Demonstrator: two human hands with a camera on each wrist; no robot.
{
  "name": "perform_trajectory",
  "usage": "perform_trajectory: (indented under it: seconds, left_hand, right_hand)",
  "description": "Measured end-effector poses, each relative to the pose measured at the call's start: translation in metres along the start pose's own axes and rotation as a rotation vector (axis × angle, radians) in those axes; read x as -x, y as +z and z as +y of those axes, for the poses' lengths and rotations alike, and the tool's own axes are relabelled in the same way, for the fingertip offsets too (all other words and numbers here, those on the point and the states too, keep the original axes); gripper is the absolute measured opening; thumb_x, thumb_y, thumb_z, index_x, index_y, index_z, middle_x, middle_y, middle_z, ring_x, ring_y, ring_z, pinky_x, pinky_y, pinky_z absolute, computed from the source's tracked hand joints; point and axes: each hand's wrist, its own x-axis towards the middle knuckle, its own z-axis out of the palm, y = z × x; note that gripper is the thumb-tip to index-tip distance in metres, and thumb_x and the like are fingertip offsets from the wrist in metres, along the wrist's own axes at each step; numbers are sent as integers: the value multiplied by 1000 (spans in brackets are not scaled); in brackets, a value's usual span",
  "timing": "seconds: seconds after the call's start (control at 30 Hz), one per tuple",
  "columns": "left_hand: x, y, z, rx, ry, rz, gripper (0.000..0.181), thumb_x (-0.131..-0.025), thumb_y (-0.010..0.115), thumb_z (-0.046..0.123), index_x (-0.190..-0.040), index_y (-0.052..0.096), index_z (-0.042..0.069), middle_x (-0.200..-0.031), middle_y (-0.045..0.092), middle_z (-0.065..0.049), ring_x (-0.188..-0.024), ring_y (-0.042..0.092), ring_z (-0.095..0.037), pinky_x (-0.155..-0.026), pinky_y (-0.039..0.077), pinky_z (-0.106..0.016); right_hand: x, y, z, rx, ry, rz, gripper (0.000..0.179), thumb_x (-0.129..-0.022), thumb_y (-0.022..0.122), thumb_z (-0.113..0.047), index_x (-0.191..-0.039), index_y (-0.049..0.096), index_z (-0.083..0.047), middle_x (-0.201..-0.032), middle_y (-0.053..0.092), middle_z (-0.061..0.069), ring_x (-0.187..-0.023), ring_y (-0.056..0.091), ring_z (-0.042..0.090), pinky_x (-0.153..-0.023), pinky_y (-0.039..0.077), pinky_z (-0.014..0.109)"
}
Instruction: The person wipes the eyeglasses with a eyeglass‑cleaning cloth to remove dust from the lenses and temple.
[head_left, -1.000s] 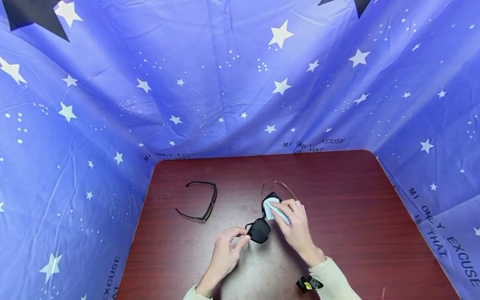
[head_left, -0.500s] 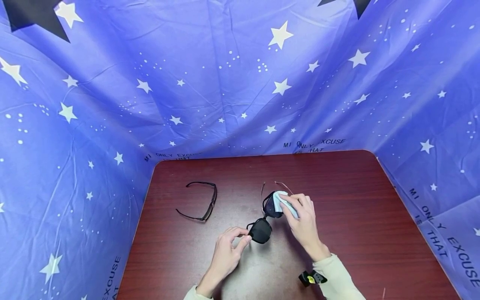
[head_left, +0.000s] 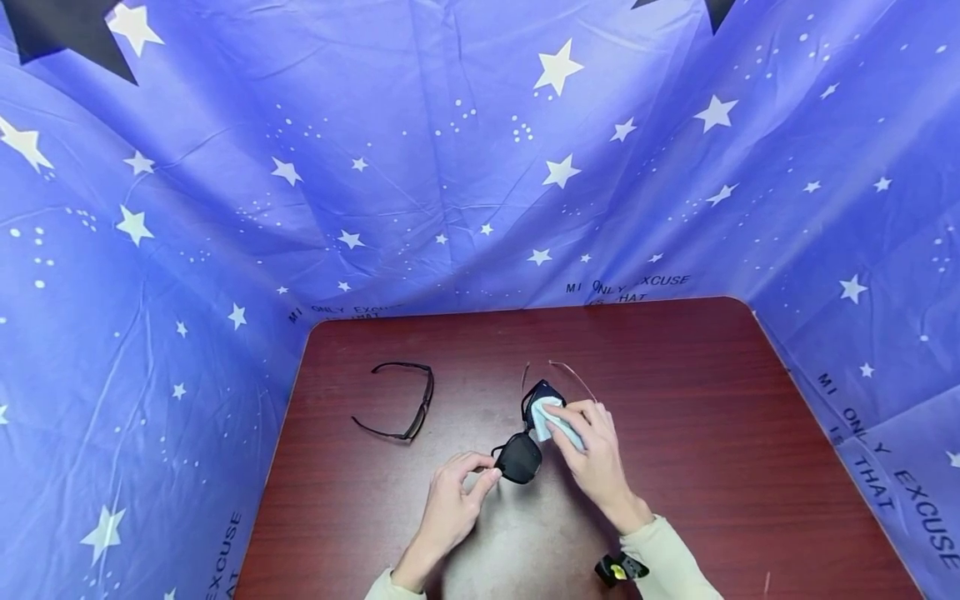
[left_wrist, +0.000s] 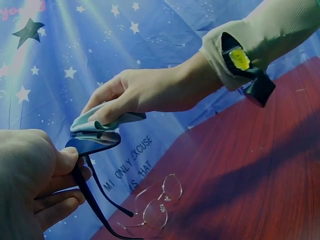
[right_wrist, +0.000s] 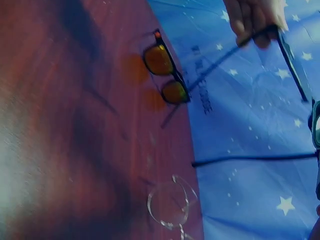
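Observation:
In the head view my left hand (head_left: 456, 492) pinches a corner of a pair of black sunglasses (head_left: 519, 458) between thumb and fingers. The sunglasses are held up over the table, dark lenses facing me and temples pointing away. Pinched in my right hand (head_left: 597, 457) is a folded light-blue cloth (head_left: 546, 415), pressed against the right lens and covering most of it. From the left wrist side, the cloth (left_wrist: 95, 120) lies along the frame's far end, with the right fingers (left_wrist: 107, 92) over it. Both temples hang below the lenses there.
Black-framed glasses (head_left: 427, 398) lie on the left of the red-brown table (head_left: 697, 400), temples unfolded. Thin wire-framed glasses (left_wrist: 156, 214) rest behind the sunglasses, partly hidden in the head view. A starry blue curtain (head_left: 450, 167) surrounds the table.
My right hand slid the cloth outward to the right across the lens, then came back left toward the bridge. The left hand and the other glasses stay put.

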Motion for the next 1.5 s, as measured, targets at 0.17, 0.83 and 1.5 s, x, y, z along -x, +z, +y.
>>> perform_trajectory:
  seconds: [0.17,0.83,1.5]
  left_hand:
    - [-1,0,1,-1,3,-5,8,-87,79,8,-93,76,11,-92,76,1,-89,70,-13,-80,57,-34]
    - [0,2,-4,-6,94,49,7,-90,77,8,-91,75,15,-90,74,3,-85,66,-12,-76,54,-30]
    - [-14,4,-9,-410,746,-46,20,-105,57,25,-92,68,14,-91,63,5,-92,64,-13,-105,49,-34]
  right_hand:
    - [-10,-5,9,11,53,56,35,-78,80,6,-111,78,-6,-93,65,8,-83,50,25,-79,33,31]
    - [18,7,-9,-84,43,-19,30,-86,77,-3,-115,77,-11,-100,66,2,-93,55,21,-86,38,25]
    - [-2,4,-29,-17,84,-224,29,-87,79,-7,-114,77,-16,-99,65,-6,-93,55,13,-82,40,28]
